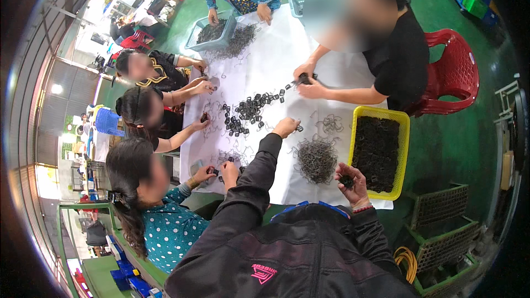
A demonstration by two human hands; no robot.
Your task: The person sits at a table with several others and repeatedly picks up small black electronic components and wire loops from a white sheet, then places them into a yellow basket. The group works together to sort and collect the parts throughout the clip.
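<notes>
My left hand [286, 127] reaches across the white-covered table [281, 185], fingers closed around small black parts [299, 128] that look like plastic buckles. Just beyond and to its left lies a loose heap of black buckle-like parts [250, 109]. Close to the yellow basket, my right hand [355, 186] is turned palm up, its fingers curled around a few dark pieces [346, 181] too small to make out. A pile of thin, dark, curved pieces [316, 160] lies between my two arms, with a smaller scatter [330, 124] behind it.
A yellow basket [404, 157] full of dark parts stands at the table's right edge. Co-workers handle parts along the left side, far end and right. A grey-blue basket [226, 34] sits far left, a red chair [451, 72] at right, green metal racks [441, 209] lower right.
</notes>
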